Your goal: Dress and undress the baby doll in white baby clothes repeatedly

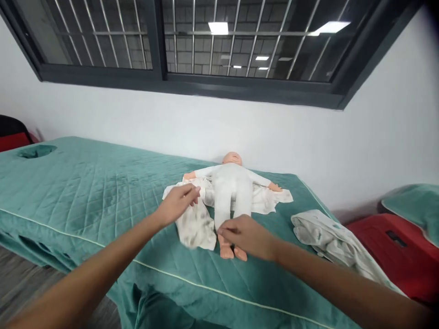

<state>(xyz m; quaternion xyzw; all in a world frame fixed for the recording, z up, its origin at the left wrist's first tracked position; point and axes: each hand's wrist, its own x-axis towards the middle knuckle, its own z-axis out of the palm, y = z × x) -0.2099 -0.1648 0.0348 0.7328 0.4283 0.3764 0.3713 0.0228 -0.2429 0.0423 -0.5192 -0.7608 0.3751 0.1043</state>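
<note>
A baby doll [231, 180] in white lies on its back, arms spread and legs toward me. Beneath it is spread a pale, faintly patterned baby garment [264, 199]; one part of it [196, 227] bunches beside the doll's leg on the left. My left hand [179, 202] is closed over that bunched part, fingertips pinching the cloth. Over the doll's lower legs, near the ankles, is my right hand [247, 235], thumb and fingers drawn together. Whatever lies between those fingers is hidden.
The green quilted bed [103, 192] has a face hole [37, 151] at the far left. A crumpled pale cloth [338, 240] lies at the bed's right edge. A red chair [384, 242] stands on the right. Behind are a white wall and a barred window [247, 50].
</note>
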